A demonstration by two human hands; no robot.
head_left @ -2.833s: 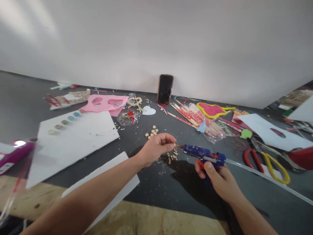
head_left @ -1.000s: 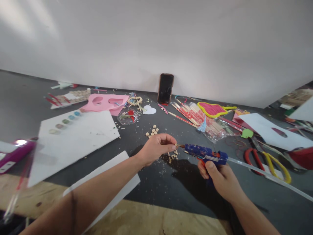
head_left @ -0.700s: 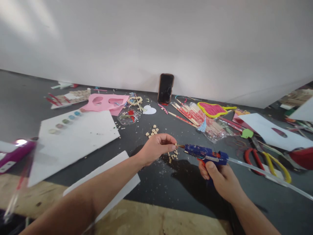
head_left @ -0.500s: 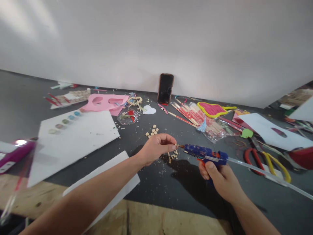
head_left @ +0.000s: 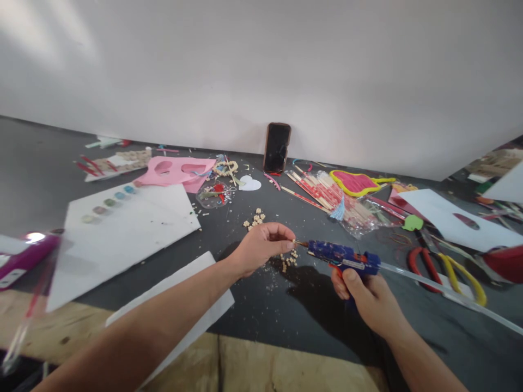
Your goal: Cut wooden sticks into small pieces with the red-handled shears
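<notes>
My right hand grips a blue glue gun with a clear glue stick sticking out behind it. The gun's nozzle points left and meets a tiny beige bead pinched between the thumb and fingers of my left hand. Both hands hover just over the dark grey mat. Below the nozzle lies a small cluster of beige beads; another cluster of beads lies further back.
White sheets lie to the left, a pink foam sheet behind them. A phone leans on the wall. A bag of sticks, red and yellow scissors and paper scraps crowd the right. A purple object sits far left.
Almost nothing has changed: both hands hold the same pose, with the glue gun's nozzle kept against the bead in my left fingers.
</notes>
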